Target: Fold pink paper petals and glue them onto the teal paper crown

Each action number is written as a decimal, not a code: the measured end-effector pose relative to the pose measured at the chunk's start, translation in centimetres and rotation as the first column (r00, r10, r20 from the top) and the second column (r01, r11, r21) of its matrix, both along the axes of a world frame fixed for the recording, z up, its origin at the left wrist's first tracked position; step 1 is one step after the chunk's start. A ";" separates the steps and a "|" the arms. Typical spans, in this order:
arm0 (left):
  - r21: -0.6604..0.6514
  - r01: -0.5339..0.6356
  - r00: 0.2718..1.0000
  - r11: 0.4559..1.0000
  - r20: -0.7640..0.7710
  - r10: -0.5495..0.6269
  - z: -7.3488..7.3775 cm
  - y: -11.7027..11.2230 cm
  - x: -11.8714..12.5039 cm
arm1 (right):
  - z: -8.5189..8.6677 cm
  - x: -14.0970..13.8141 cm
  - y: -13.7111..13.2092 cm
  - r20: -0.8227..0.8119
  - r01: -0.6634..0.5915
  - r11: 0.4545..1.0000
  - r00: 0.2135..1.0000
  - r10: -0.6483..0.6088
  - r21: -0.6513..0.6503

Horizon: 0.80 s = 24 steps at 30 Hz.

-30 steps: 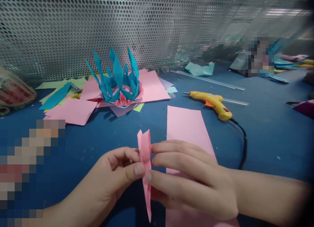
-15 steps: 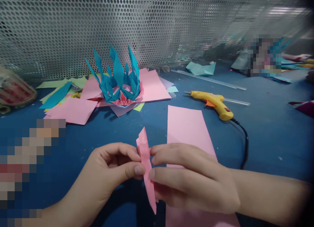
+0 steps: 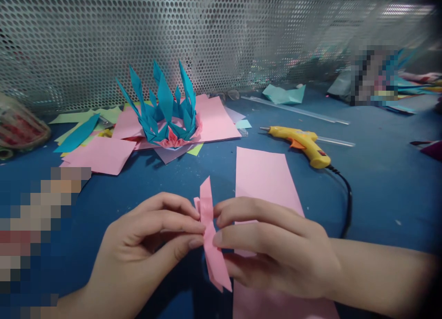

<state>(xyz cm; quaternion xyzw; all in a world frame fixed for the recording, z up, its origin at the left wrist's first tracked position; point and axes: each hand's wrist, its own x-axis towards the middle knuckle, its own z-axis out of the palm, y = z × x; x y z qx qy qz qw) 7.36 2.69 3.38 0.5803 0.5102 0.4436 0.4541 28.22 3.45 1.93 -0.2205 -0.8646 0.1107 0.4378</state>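
A narrow folded piece of pink paper (image 3: pixel 208 208) stands nearly upright between my hands, its lower end leaning right. My left hand (image 3: pixel 148 245) pinches it from the left with thumb and fingertips at mid-height. From the right, my right hand (image 3: pixel 276 245) grips its other side with fingers curled. Beneath my right hand lies a long sheet of pink paper (image 3: pixel 264 176). Farther back stands a crown of folded blue paper (image 3: pixel 167 102) with pointed tips and pink folded pieces at its base.
A yellow glue gun (image 3: pixel 300 142) lies at right, its black cord running toward me. Behind it are clear glue sticks (image 3: pixel 297 109) and a teal paper scrap (image 3: pixel 285 94). Loose pink sheets (image 3: pixel 100 155) lie left. A clear container (image 3: pixel 20 125) is at far left; perforated metal (image 3: pixel 224 43) rises behind.
The folded pink paper has turned and its folds have opened slightly at the lower end. My left fingers have shifted, with another fingertip now on the paper.
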 end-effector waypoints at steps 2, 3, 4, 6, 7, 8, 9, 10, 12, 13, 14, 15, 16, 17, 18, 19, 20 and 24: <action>0.005 0.005 1.000 1.000 0.009 -0.005 0.0 -0.1 0.1 | 0.0 0.0 0.0 0.000 -0.012 1.000 1.000 0.012 -0.004; 0.008 0.007 1.000 1.000 0.018 -0.007 0.0 -0.1 0.1 | 0.1 0.1 0.0 -0.001 -0.017 1.000 1.000 0.017 -0.006; 0.013 0.006 1.000 1.000 0.030 -0.006 0.0 -0.2 0.1 | 0.1 0.1 0.0 0.001 -0.022 1.000 1.000 0.022 -0.011; 0.017 -0.003 0.999 1.000 0.051 0.002 0.1 -0.2 0.3 | 0.2 0.1 0.0 -0.002 -0.032 0.999 0.999 0.032 -0.020; 0.013 -0.011 0.998 1.000 0.056 0.011 0.1 -0.2 0.3 | 0.2 0.1 0.0 0.001 -0.039 0.999 0.999 0.039 -0.024; 0.008 -0.021 0.998 1.000 0.058 0.021 0.1 -0.2 0.4 | 0.2 0.1 0.0 0.008 -0.046 0.999 0.999 0.047 -0.027; 0.002 -0.032 0.998 0.999 0.059 0.031 0.1 -0.2 0.4 | 0.2 0.1 0.1 0.012 -0.051 0.998 0.999 0.052 -0.024; -0.002 -0.040 0.997 0.999 0.060 0.040 0.2 -0.2 0.5 | 0.2 0.1 0.1 0.018 -0.054 0.998 0.998 0.054 -0.022; 0.001 -0.044 0.997 0.999 0.060 0.044 0.2 -0.2 0.5 | 0.2 0.2 0.2 0.028 -0.053 0.998 0.998 0.053 -0.023; 0.006 -0.044 0.998 0.999 0.055 0.044 0.1 -0.2 0.5 | 0.1 0.2 0.1 0.031 -0.052 0.998 0.998 0.053 -0.022; 0.012 -0.042 0.998 0.999 0.045 0.041 0.1 -0.2 0.4 | 0.1 0.3 0.1 0.033 -0.052 0.998 0.998 0.053 -0.022; 0.022 -0.039 0.999 0.999 0.028 0.038 0.1 -0.2 0.4 | 0.1 0.3 0.1 0.038 -0.054 0.998 0.998 0.054 -0.024; 0.035 -0.037 0.999 0.999 0.011 0.036 0.0 -0.2 0.3 | 0.1 0.3 0.0 0.041 -0.054 0.998 0.998 0.055 -0.027; 0.052 -0.034 0.999 0.998 -0.006 0.034 0.0 -0.2 0.2 | 0.2 0.4 0.0 0.043 -0.055 0.998 0.997 0.056 -0.029; 0.076 -0.026 0.999 0.997 -0.024 0.028 -0.1 -0.2 0.1 | 0.2 0.4 0.0 0.045 -0.057 0.998 0.997 0.058 -0.032; 0.105 -0.014 0.999 0.994 -0.042 0.018 -0.2 -0.1 0.0 | 0.2 0.4 0.0 0.046 -0.058 0.998 0.997 0.060 -0.034; 0.135 0.001 0.998 0.991 -0.058 0.007 -0.2 -0.1 -0.1 | 0.2 0.4 0.0 0.048 -0.064 0.997 0.997 0.065 -0.033; 0.210 0.053 0.997 0.976 -0.074 -0.038 -0.4 0.1 -0.4 | 0.2 0.3 0.1 0.052 -0.088 0.995 0.995 0.090 -0.041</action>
